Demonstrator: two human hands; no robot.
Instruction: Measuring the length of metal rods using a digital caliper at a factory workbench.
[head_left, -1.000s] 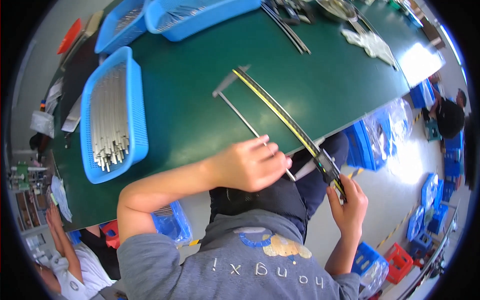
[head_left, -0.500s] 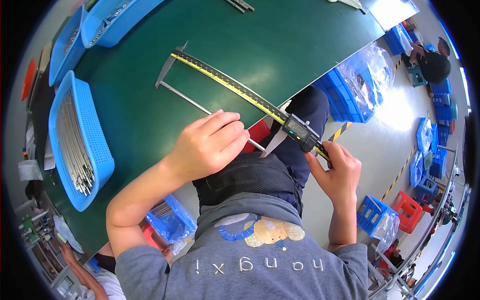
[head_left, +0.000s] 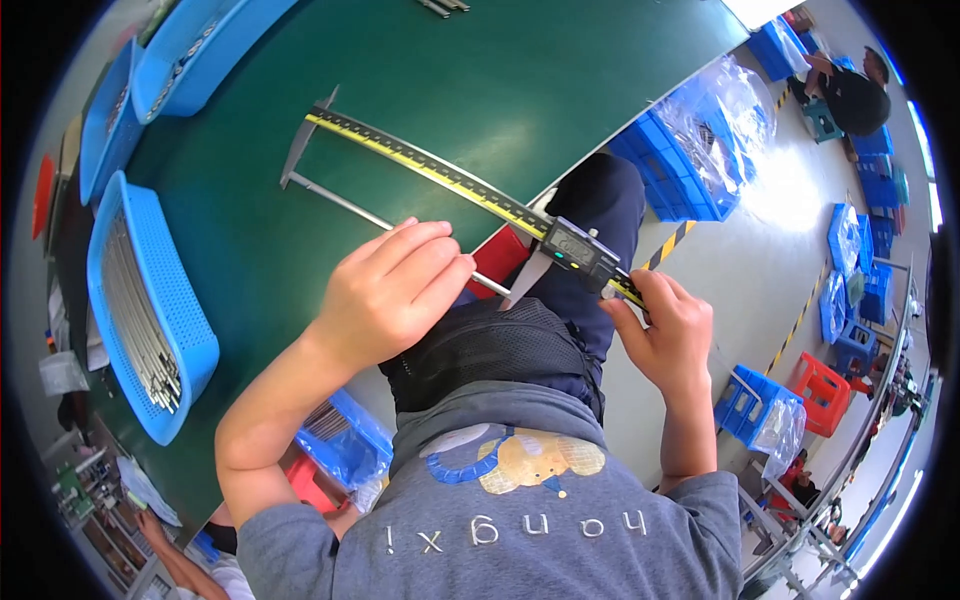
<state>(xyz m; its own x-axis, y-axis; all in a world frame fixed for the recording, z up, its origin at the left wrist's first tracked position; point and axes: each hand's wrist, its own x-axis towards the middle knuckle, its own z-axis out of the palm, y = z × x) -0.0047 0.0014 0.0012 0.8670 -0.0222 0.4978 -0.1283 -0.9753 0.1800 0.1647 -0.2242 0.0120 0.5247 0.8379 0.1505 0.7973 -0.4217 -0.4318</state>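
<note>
My left hand [head_left: 395,285] is closed round the near part of a thin metal rod [head_left: 345,205], gripping it between thumb and fingers. My right hand [head_left: 665,325] pinches the right end of a long digital caliper [head_left: 425,165], with the thumb beside its slider. The caliper slants over the green table's edge. Between its jaws lies the rod: the far end meets the fixed jaw [head_left: 297,155], and the near end is at the sliding jaw [head_left: 528,278]. Whether both ends press firmly against the jaws is hard to tell. My left fingers hide the rod's middle.
A blue basket [head_left: 203,345] of similar rods stands on the green table [head_left: 520,90] at left, with more blue baskets [head_left: 215,65] behind. Blue crates [head_left: 660,165] with plastic bags sit on the floor at right, near a red stool [head_left: 822,395]. Other people are at the edges.
The whole view has shifted a little. Both hands, the caliper and the rod sit slightly further left in the picture. My right thumb has come closer to the slider; both grips remain.
</note>
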